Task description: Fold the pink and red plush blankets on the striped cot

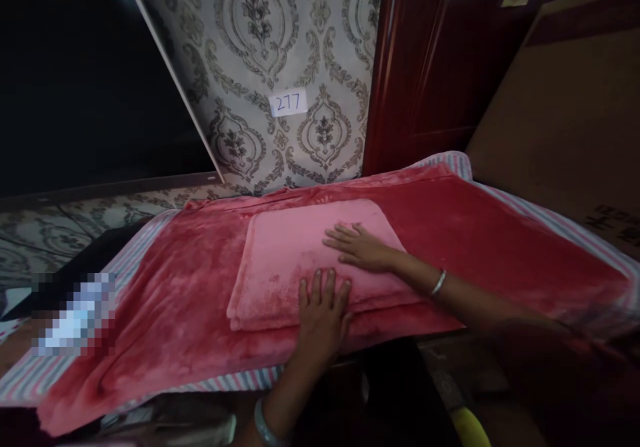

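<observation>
A folded pink towel (285, 254) lies flat on a red plush blanket (190, 300) spread over a striped cloth. My left hand (323, 310) lies open and flat on the towel's near edge, fingers spread, a bangle on the wrist. My right hand (360, 246) rests open and flat on the towel's right part, fingers pointing left, with a silver bangle on the wrist. Neither hand grips anything.
A patterned wall with a paper label reading 277 (289, 102) stands behind. A dark red wooden door (425, 67) is at the back right, a cardboard box (565, 114) at the right. A yellow object (470, 428) shows at the bottom edge.
</observation>
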`<move>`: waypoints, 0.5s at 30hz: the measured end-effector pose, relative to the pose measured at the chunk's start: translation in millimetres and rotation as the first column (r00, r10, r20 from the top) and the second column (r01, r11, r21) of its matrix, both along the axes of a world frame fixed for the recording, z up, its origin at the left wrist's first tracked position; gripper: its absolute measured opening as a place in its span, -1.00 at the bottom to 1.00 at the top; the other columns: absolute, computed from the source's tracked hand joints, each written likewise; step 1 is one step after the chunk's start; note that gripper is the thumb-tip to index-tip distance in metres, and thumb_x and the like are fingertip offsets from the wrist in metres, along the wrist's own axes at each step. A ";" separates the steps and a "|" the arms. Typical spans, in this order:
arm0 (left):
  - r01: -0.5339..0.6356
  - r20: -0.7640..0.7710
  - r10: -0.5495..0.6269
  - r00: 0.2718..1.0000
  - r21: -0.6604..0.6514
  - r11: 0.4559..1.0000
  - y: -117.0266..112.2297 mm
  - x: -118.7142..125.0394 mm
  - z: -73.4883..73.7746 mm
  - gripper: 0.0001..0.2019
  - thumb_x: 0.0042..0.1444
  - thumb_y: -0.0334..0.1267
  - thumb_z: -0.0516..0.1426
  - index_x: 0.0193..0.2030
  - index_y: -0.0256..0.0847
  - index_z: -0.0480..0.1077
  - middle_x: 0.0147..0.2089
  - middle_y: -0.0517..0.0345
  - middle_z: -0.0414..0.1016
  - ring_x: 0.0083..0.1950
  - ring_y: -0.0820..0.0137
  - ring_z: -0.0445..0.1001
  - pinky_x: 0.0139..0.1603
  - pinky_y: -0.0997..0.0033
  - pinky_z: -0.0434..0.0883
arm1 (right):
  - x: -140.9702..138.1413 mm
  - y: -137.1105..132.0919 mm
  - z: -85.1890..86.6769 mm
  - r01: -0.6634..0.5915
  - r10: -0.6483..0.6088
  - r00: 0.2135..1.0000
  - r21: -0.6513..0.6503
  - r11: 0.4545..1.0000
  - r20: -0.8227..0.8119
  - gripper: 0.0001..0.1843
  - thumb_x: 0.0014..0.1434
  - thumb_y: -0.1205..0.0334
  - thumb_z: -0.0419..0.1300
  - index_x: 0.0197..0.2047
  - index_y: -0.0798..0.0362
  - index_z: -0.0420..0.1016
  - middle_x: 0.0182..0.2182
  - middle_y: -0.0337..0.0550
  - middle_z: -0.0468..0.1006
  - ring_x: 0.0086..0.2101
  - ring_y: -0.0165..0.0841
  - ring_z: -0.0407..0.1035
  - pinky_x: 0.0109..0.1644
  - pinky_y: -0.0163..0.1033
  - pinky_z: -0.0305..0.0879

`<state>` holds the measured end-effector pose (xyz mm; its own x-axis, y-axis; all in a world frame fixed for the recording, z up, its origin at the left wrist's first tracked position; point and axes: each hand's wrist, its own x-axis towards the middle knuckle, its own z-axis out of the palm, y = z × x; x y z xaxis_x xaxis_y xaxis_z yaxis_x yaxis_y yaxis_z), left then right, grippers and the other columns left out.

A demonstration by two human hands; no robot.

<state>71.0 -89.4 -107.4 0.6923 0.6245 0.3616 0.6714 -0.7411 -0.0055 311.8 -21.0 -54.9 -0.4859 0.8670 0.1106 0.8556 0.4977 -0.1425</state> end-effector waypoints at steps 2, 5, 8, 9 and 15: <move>-0.004 -0.003 0.004 1.000 0.018 1.000 0.4 -0.6 -0.8 -0.38 0.32 -0.03 0.06 0.50 0.06 0.13 0.54 -0.06 0.06 0.53 -0.11 0.06 0.43 -0.46 0.10 | 28.8 23.5 1.5 0.125 -0.125 0.992 0.008 0.992 0.014 -0.37 0.48 -0.08 -0.12 0.53 -0.16 0.02 0.50 -0.10 -0.08 0.46 -0.06 -0.21 0.43 0.37 -0.25; 0.000 0.005 0.000 1.000 0.057 0.998 0.2 -0.8 -3.1 -0.38 0.30 -0.03 0.08 0.49 0.06 0.16 0.53 -0.06 0.10 0.52 -0.10 0.09 0.42 -0.43 0.12 | 69.9 53.6 -4.1 0.337 -0.338 0.941 -0.033 0.941 -0.019 -0.36 0.45 -0.16 -0.15 0.51 -0.22 0.05 0.50 -0.14 -0.03 0.45 -0.02 -0.18 0.41 0.43 -0.20; 0.009 0.063 -0.018 0.998 0.143 0.990 -1.0 -0.8 -4.7 -0.38 0.28 -0.03 0.13 0.47 0.04 0.19 0.51 -0.04 0.16 0.50 -0.05 0.12 0.43 -0.37 0.11 | 97.3 70.8 -20.1 0.452 -0.463 0.877 -0.107 0.886 -0.127 -0.31 0.43 -0.25 -0.19 0.51 -0.24 0.08 0.49 -0.16 0.00 0.45 -0.04 -0.15 0.43 0.36 -0.12; 0.006 0.090 -0.022 0.996 0.177 0.984 -1.5 -0.6 -4.6 -0.38 0.27 -0.03 0.15 0.46 0.03 0.20 0.50 -0.03 0.19 0.49 -0.03 0.13 0.44 -0.34 0.10 | 102.4 73.8 -26.5 0.462 -0.477 0.862 -0.124 0.878 -0.170 -0.29 0.42 -0.27 -0.22 0.51 -0.22 0.07 0.50 -0.16 0.00 0.45 -0.06 -0.16 0.44 0.31 -0.11; -0.006 0.150 -0.035 0.988 0.263 0.965 -3.8 0.6 -0.4 -0.43 0.24 -0.03 0.20 0.38 -0.02 0.31 0.45 0.00 0.27 0.46 0.01 0.16 0.45 -0.24 0.08 | 106.2 78.0 -47.1 0.470 -0.499 0.818 -0.169 0.867 -0.287 -0.27 0.42 -0.24 -0.27 0.54 -0.18 0.01 0.51 -0.17 -0.05 0.47 -0.15 -0.22 0.49 0.22 -0.21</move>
<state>71.6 -93.2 -107.8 0.6247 0.4842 0.6126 0.6688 -0.7367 -0.0997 418.0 57.0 -101.9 0.0467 0.9942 0.0973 0.8859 0.0038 -0.4638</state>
